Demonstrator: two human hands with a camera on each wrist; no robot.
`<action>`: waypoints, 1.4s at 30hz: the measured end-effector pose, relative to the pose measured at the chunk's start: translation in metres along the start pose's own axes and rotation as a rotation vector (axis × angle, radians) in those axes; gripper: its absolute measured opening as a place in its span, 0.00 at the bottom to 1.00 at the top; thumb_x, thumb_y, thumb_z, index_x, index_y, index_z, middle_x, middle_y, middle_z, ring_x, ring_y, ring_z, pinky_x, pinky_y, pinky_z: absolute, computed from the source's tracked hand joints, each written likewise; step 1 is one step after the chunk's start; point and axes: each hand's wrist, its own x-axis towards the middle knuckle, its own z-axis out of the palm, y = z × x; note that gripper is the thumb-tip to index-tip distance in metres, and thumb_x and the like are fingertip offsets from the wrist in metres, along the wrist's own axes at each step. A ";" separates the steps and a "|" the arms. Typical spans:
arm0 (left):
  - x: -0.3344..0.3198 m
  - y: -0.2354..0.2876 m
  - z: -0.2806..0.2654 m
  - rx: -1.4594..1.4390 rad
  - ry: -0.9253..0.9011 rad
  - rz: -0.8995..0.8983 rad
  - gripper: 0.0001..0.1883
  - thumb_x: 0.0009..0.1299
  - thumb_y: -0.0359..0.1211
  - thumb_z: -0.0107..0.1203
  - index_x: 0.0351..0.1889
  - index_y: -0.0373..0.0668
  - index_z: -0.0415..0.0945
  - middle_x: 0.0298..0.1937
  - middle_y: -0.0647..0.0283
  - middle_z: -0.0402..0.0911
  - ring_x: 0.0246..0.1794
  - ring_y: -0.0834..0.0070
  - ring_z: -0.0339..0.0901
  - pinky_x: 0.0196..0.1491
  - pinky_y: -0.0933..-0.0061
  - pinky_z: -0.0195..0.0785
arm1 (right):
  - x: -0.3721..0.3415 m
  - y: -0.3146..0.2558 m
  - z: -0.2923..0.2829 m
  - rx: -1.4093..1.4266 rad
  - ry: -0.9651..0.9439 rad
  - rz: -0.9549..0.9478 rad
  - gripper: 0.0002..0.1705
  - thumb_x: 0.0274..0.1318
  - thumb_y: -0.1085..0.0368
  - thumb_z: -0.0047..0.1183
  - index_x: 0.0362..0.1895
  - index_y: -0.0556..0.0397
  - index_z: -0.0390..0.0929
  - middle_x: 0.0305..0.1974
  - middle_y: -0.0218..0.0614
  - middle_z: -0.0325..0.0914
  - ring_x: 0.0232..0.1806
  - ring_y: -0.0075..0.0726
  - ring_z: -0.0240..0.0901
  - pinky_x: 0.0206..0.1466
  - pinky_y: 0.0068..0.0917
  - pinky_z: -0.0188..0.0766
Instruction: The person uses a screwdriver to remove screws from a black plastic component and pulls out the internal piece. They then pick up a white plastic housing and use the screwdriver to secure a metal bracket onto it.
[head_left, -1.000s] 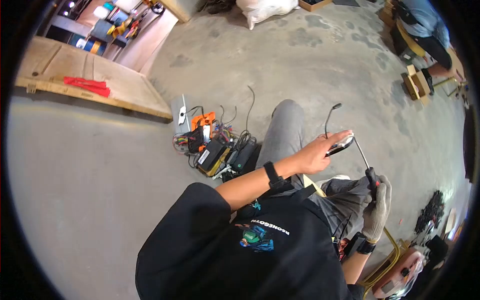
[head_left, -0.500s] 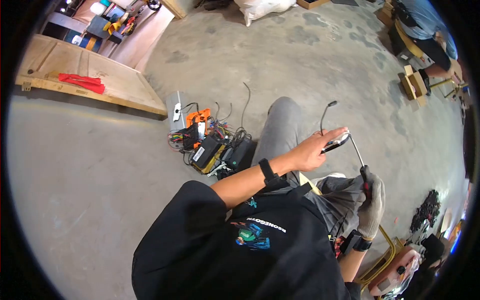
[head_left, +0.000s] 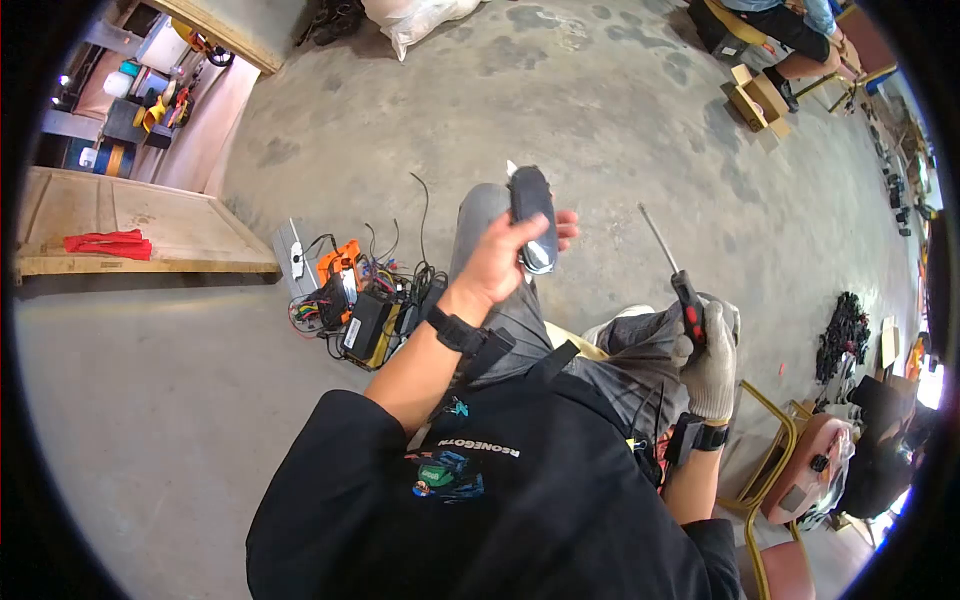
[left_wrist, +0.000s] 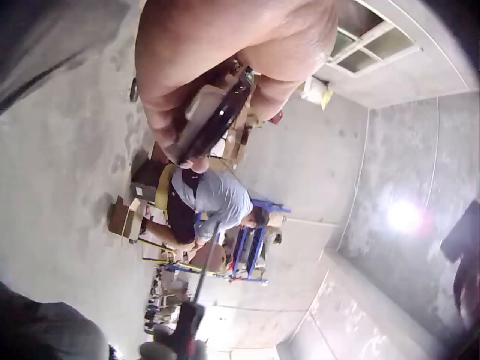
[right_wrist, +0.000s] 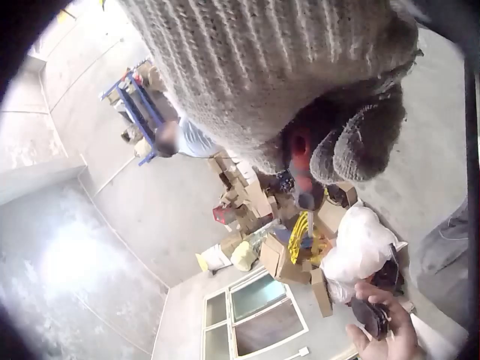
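My read, screwdriver (head_left: 687, 300) work on the black case (head_left: 531, 193): brace the case against the knee (head_left: 474, 212) first, keep fingers off the blade's line, set the tip square, small twists over hard shoves. Case sits at 1 o'clock in head view; blurred, can't make out any screws. Bare left hand (head_left: 500, 262) grasps it, thumb across the face, fingers past its 3 o'clock edge. Gloved right hand (head_left: 712, 352), at 3 o'clock, is wrapped round the driver's handle; blade aimed at 11, tip well apart from the case.
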 end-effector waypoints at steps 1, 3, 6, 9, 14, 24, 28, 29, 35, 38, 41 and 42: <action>0.000 0.007 -0.004 0.001 0.001 -0.001 0.26 0.76 0.39 0.52 0.66 0.34 0.63 0.62 0.43 0.74 0.60 0.54 0.76 0.62 0.58 0.72 | 0.002 0.000 0.000 0.001 0.000 0.002 0.21 0.71 0.45 0.49 0.47 0.50 0.76 0.28 0.31 0.75 0.19 0.22 0.68 0.19 0.19 0.63; 0.001 0.020 -0.013 -0.346 -0.097 -0.046 0.33 0.78 0.52 0.46 0.68 0.31 0.62 0.63 0.40 0.72 0.62 0.51 0.75 0.63 0.56 0.71 | 0.006 0.002 -0.001 0.165 0.057 0.054 0.21 0.71 0.46 0.49 0.49 0.50 0.75 0.29 0.33 0.76 0.19 0.22 0.68 0.19 0.19 0.63; -0.002 0.029 -0.016 -0.378 -0.095 -0.030 0.41 0.78 0.61 0.37 0.69 0.30 0.62 0.65 0.37 0.70 0.63 0.49 0.73 0.65 0.54 0.70 | 0.016 0.010 -0.009 0.269 -0.001 0.096 0.23 0.72 0.47 0.48 0.51 0.55 0.73 0.30 0.34 0.76 0.20 0.22 0.68 0.19 0.19 0.64; -0.005 0.034 -0.017 -0.414 -0.090 -0.034 0.42 0.77 0.63 0.34 0.69 0.31 0.61 0.64 0.38 0.71 0.63 0.49 0.74 0.64 0.52 0.70 | 0.024 0.018 -0.014 0.300 -0.053 0.104 0.25 0.73 0.47 0.47 0.53 0.58 0.72 0.31 0.34 0.76 0.22 0.22 0.68 0.21 0.18 0.65; -0.017 0.042 -0.033 -0.280 -0.071 -0.002 0.34 0.78 0.53 0.44 0.68 0.32 0.63 0.64 0.41 0.72 0.62 0.51 0.74 0.60 0.50 0.73 | 0.042 0.028 -0.011 0.304 -0.092 0.170 0.24 0.72 0.48 0.49 0.52 0.58 0.72 0.31 0.34 0.75 0.23 0.22 0.68 0.21 0.18 0.65; -0.065 0.019 -0.161 -0.155 0.637 -0.025 0.13 0.70 0.26 0.53 0.49 0.29 0.68 0.44 0.46 0.80 0.44 0.52 0.84 0.44 0.55 0.83 | 0.088 0.061 -0.004 0.178 -0.088 0.351 0.22 0.70 0.47 0.51 0.50 0.54 0.75 0.30 0.30 0.77 0.22 0.19 0.69 0.22 0.16 0.67; -0.106 -0.013 -0.222 -0.130 0.933 -0.141 0.10 0.69 0.25 0.53 0.45 0.29 0.69 0.42 0.46 0.78 0.42 0.50 0.84 0.44 0.51 0.84 | 0.103 0.081 -0.011 0.145 -0.091 0.450 0.22 0.68 0.46 0.54 0.47 0.54 0.75 0.28 0.30 0.77 0.20 0.20 0.70 0.20 0.18 0.70; -0.118 -0.018 -0.234 -0.113 0.949 -0.189 0.10 0.69 0.25 0.53 0.45 0.28 0.70 0.42 0.46 0.79 0.42 0.50 0.84 0.45 0.51 0.84 | 0.105 0.085 -0.012 0.137 -0.068 0.456 0.22 0.68 0.46 0.54 0.46 0.54 0.75 0.28 0.31 0.77 0.20 0.21 0.71 0.20 0.18 0.71; -0.184 -0.028 -0.298 -0.129 1.024 -0.134 0.10 0.68 0.20 0.52 0.47 0.31 0.73 0.44 0.49 0.78 0.43 0.53 0.82 0.46 0.53 0.84 | 0.109 0.095 -0.013 0.068 -0.032 0.453 0.22 0.66 0.46 0.56 0.45 0.54 0.75 0.29 0.33 0.78 0.21 0.23 0.72 0.21 0.18 0.73; -0.216 -0.004 -0.336 -0.061 1.081 0.022 0.08 0.68 0.20 0.54 0.44 0.33 0.75 0.43 0.52 0.79 0.40 0.56 0.81 0.44 0.59 0.83 | 0.111 0.095 -0.012 0.051 -0.017 0.461 0.22 0.66 0.46 0.57 0.45 0.54 0.74 0.29 0.33 0.77 0.21 0.23 0.72 0.21 0.18 0.73; -0.266 0.032 -0.370 1.400 0.982 -0.091 0.03 0.70 0.25 0.57 0.36 0.35 0.77 0.33 0.59 0.81 0.34 0.67 0.81 0.33 0.69 0.76 | 0.113 0.094 -0.013 0.028 -0.026 0.475 0.22 0.66 0.47 0.57 0.45 0.54 0.74 0.30 0.32 0.76 0.21 0.23 0.71 0.21 0.19 0.72; -0.285 0.041 -0.390 1.594 0.985 -0.114 0.06 0.71 0.29 0.58 0.34 0.35 0.77 0.31 0.61 0.81 0.32 0.70 0.81 0.30 0.70 0.73 | 0.114 0.094 -0.014 0.013 -0.048 0.483 0.22 0.66 0.47 0.57 0.45 0.54 0.74 0.30 0.32 0.76 0.21 0.23 0.71 0.21 0.20 0.72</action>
